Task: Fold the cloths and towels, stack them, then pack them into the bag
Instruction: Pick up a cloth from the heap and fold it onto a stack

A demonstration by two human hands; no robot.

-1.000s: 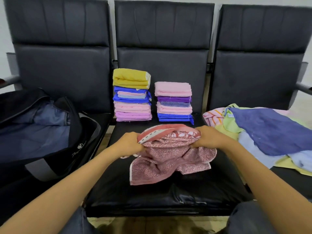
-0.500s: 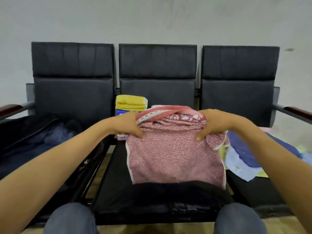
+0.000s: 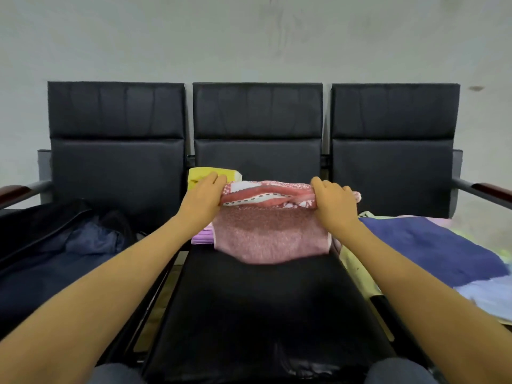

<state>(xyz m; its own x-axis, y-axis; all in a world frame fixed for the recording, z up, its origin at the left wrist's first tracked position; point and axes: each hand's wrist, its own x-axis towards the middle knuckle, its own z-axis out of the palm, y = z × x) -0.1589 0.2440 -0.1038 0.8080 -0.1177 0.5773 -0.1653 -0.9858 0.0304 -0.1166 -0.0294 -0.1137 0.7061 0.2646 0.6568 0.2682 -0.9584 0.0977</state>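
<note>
So, nearest is the black middle seat [image 3: 263, 314], with a dark bag [image 3: 55, 259] on the left seat and a loose pile of cloths [image 3: 429, 245] on the right. Further back, the left hand [image 3: 203, 196] and right hand [image 3: 333, 206] each have their grip curled round the bunched top edge of the pink towel [image 3: 270, 236], which hangs over the seat. A yellow towel [image 3: 199, 173] peeks out behind.

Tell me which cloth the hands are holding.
The pink patterned towel, gripped along its top by the left hand and right hand. The yellow towel sits folded behind; the blue cloth lies spread out at the right.
</note>
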